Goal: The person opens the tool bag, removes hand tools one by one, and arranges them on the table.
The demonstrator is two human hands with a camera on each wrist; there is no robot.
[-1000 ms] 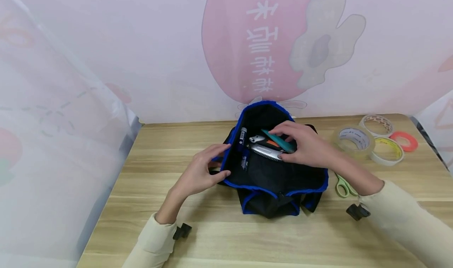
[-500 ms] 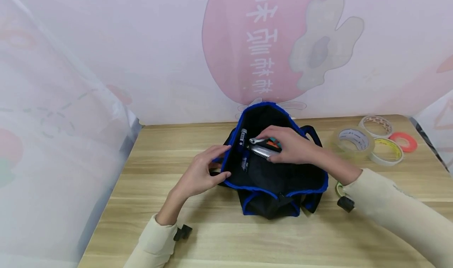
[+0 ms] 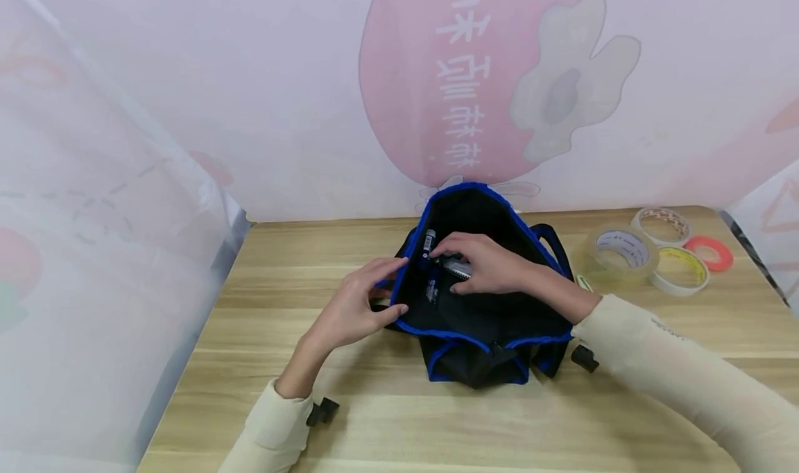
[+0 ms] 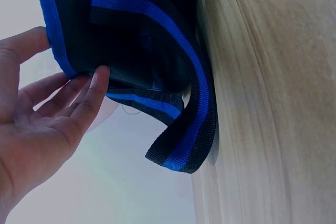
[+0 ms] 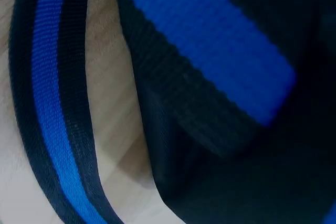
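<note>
A black bag with blue edging (image 3: 472,373) stands with its mouth spread. At its left rim, my left hand (image 3: 354,308) holds the edge between thumb and fingers; the left wrist view shows that hand (image 4: 50,116) beside the blue trim (image 4: 52,22). Inside the bag, my right hand (image 3: 490,263) has its fingers and thumb bent round a silver serrated tool (image 3: 457,268), partly covered. Two dark marker-like sticks, one higher (image 3: 428,244) and one lower (image 3: 432,289), lie left of it. The right wrist view shows only bag and straps, no hand.
Several tape rolls, including a clear one (image 3: 621,251), a yellow-lined one (image 3: 682,270) and a red one (image 3: 709,253), lie on the wooden table (image 3: 399,431) to the right. A green item (image 3: 584,283) shows partly beside the right forearm. A printed curtain (image 3: 299,112) hangs behind.
My right hand has moved left inside the bag, over the tools; the teal piece and the orange-and-black one are now hidden. The left hand has stayed at the rim.
</note>
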